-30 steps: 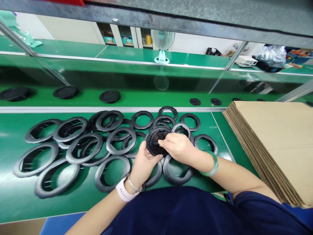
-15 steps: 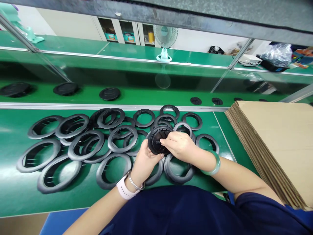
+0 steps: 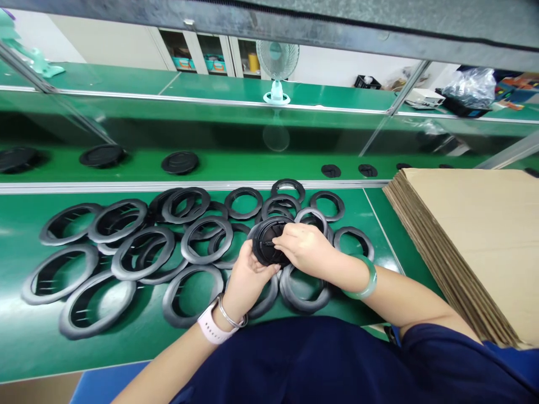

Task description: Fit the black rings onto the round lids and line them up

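Note:
A round black vent (image 3: 269, 244) with slats inside a thick rim is held up over the loose rings in front of me. My left hand (image 3: 249, 276) grips its lower left edge, thumb along the near side and fingers round the rim. At the vent's face, my right hand (image 3: 304, 247) is closed, its fingertips pinching or pressing at the slats near the centre. Exactly what those fingertips hold is partly hidden. Around and beneath both hands lie several dark grey rings (image 3: 206, 240), some overlapping.
Flat brown cardboard (image 3: 471, 224) is stacked at the right. Beyond a metal rail, black round parts (image 3: 180, 163) and smaller black discs (image 3: 330, 170) lie on a green strip. A pale green fan (image 3: 277, 67) stands behind the clear panel. A metal beam (image 3: 269, 28) crosses overhead.
The camera view has shifted slightly. My right fingers have moved a little on the vent's face, and its slats look turned. My left hand keeps its hold.

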The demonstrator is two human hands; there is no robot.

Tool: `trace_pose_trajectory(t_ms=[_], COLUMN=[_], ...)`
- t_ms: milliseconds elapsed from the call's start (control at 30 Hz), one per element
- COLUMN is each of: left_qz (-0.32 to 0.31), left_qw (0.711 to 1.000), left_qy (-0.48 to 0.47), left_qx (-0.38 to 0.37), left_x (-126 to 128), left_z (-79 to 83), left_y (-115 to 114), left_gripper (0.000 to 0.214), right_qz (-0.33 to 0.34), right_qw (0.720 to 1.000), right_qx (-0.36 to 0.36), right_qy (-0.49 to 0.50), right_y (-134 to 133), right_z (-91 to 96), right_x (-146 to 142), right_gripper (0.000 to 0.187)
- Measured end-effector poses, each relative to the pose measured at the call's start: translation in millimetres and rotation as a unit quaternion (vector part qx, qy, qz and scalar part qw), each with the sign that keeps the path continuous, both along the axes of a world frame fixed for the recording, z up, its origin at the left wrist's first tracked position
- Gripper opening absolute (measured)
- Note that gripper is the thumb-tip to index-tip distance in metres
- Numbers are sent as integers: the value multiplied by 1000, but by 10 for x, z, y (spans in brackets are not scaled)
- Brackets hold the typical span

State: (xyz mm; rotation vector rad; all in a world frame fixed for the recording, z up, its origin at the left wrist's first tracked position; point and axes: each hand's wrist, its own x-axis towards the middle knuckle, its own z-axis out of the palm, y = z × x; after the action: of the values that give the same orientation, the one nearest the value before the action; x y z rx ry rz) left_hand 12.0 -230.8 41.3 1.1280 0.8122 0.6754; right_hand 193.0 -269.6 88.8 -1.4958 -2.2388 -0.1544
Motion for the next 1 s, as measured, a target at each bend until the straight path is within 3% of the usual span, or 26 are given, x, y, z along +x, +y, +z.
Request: trace_pose_trajectory(t_ms=[267,667,1000], left_qz=[5,8,37], left_qw=[1000,1000,999], left_qy=[8,-3,-36], left_qx=[3,-27,-18], left_x=[3,14,8], left_z=[20,84,76], left_y=[-22,-38,-69], left_gripper=[55,55,51], right_qz=[-20,-7,0], right_qw=[993,995,994], right_qx=[-112,-102,-103], right_qy=[-12,20,-32], right_y=[61,68,72], right_z=[157,166,267], right_x=[-45,-8,-69], right_gripper=[16,11,15])
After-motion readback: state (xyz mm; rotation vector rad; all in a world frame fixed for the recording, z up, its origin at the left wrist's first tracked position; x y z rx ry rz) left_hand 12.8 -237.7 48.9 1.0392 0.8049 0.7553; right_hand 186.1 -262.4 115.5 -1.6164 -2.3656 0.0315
